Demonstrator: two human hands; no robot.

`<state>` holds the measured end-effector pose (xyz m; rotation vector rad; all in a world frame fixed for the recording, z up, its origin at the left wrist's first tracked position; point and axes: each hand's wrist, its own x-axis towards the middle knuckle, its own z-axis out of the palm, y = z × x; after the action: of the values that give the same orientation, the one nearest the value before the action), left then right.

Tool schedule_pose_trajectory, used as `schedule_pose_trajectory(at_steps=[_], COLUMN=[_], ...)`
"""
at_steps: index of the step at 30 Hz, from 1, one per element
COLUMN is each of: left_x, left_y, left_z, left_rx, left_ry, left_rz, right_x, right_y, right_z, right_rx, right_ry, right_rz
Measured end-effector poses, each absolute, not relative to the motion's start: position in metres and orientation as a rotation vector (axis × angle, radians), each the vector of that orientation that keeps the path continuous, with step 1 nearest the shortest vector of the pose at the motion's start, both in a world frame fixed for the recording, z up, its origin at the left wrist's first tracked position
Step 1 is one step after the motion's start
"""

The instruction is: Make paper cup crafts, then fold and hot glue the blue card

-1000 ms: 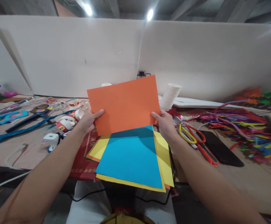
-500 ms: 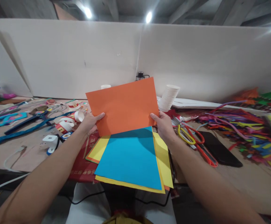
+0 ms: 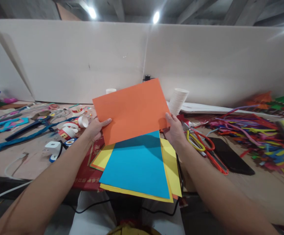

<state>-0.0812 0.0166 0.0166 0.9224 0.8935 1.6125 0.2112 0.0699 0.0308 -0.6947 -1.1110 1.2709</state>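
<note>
An orange sheet of paper (image 3: 132, 111) is held up in front of me, tilted with its right side higher. My left hand (image 3: 96, 130) pinches its left edge, thumb on the near face. At the lower right corner my right hand (image 3: 174, 130) grips it the same way; the fingers behind the sheet are partly hidden. Below lies a blue sheet (image 3: 137, 166) on top of several yellow and orange sheets, the yellow paper (image 3: 171, 163) showing at the right. Under the stack is a dark red printed board or bag (image 3: 85, 176) at the table's front edge.
Scissors with yellow and red handles (image 3: 200, 140), a black phone (image 3: 230, 156) and many coloured pipe cleaners (image 3: 251, 133) lie to the right. Stacked paper cups (image 3: 179, 100) stand behind. On the left are a white charger (image 3: 53, 148), a cable (image 3: 16, 163) and paper-cup pieces (image 3: 67, 132).
The orange sheet has tilted further and shifted slightly right. My right hand has risen a little with its corner; the stack below stays where it was.
</note>
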Motion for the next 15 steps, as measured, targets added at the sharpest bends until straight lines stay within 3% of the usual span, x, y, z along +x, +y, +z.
schedule_pose_trajectory(at_steps=[10,15], left_x=[-0.094,-0.097], left_y=[0.021,0.023], left_z=[0.027,0.028], left_rx=[0.829,0.827], left_ry=[0.808,0.776], left_rz=[1.916,2.047], right_x=[0.203,0.196], right_y=[0.061,0.049], right_z=[0.034,0.029], right_rx=[-0.619,-0.608], right_ry=[-1.288,-1.776], right_rz=[1.451,1.45])
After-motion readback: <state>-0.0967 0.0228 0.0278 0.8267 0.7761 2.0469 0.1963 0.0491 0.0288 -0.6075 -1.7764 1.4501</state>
